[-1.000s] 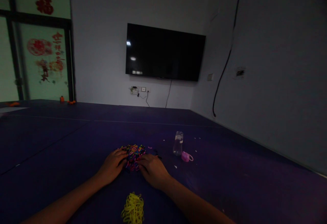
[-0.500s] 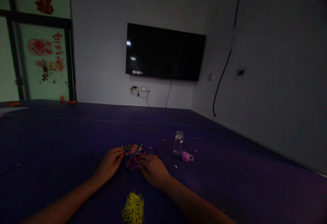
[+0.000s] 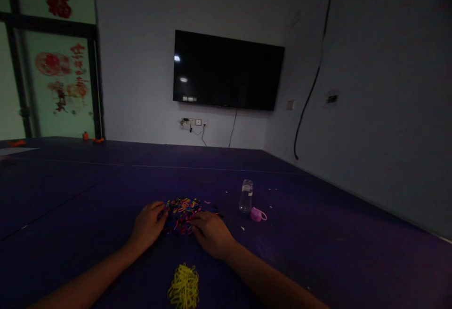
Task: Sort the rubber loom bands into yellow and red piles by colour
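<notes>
A loose pile of small multicoloured elastic bands (image 3: 182, 209) lies on the purple surface between my hands. At its left edge is my left hand (image 3: 148, 224), fingers curved, with a gap between thumb and fingertips and nothing visible in it. My right hand (image 3: 212, 234) rests against the right side of the pile. Its fingers reach over the bands and its thumb is apart below them; its fingertips partly cover some bands. Closer to me sits a separate heap of yellow elastic bands (image 3: 184, 286), touched by neither hand.
A clear bottle (image 3: 246, 197) stands uncapped to the right of the pile, beside its pink lid (image 3: 258, 214) with a loop. White scraps (image 3: 242, 228) are scattered nearby. Further off are orange objects (image 3: 98, 140), a door (image 3: 63, 88) and a wall-mounted television (image 3: 228, 71).
My left hand has shifted slightly left, away from the pile, and its thumb and fingers have parted. My right hand has hardly moved.
</notes>
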Demonstrator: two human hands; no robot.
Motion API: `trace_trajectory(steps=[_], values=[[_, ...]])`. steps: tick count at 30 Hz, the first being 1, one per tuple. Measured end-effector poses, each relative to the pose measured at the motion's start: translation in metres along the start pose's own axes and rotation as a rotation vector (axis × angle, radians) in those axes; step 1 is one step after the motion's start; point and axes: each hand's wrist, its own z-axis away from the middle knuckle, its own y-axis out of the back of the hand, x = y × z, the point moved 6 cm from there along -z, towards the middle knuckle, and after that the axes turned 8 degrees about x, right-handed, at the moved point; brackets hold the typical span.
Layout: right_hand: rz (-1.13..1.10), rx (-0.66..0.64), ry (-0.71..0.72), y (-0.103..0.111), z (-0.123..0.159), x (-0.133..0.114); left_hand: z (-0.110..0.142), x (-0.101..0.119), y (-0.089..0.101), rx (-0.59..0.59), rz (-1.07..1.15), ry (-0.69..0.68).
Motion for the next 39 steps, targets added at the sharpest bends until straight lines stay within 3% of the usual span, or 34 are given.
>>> trace_trajectory(steps=[7, 10, 15, 21, 32, 39], values=[[-0.002, -0.001, -0.004, -0.002, 0.000, 0.002, 0.003, 0.000, 0.004, -0.106, -0.094, 0.103], [-0.002, -0.001, 0.002, -0.002, 0.000, 0.001, 0.002, -0.001, 0.007, -0.064, -0.096, 0.120], [-0.007, -0.006, 0.008, -0.002, -0.001, 0.000, -0.001, 0.010, 0.012, 0.055, 0.069, -0.038], [-0.019, 0.013, 0.003, -0.002, -0.001, 0.000, 0.006, 0.030, 0.002, -0.091, 0.170, -0.277], [-0.016, 0.014, -0.004, -0.001, 0.000, 0.000, 0.011, 0.021, -0.017, -0.213, 0.048, -0.242], [-0.019, 0.009, 0.000, -0.002, 0.000, 0.000, 0.007, 0.030, -0.003, -0.127, 0.145, -0.276]])
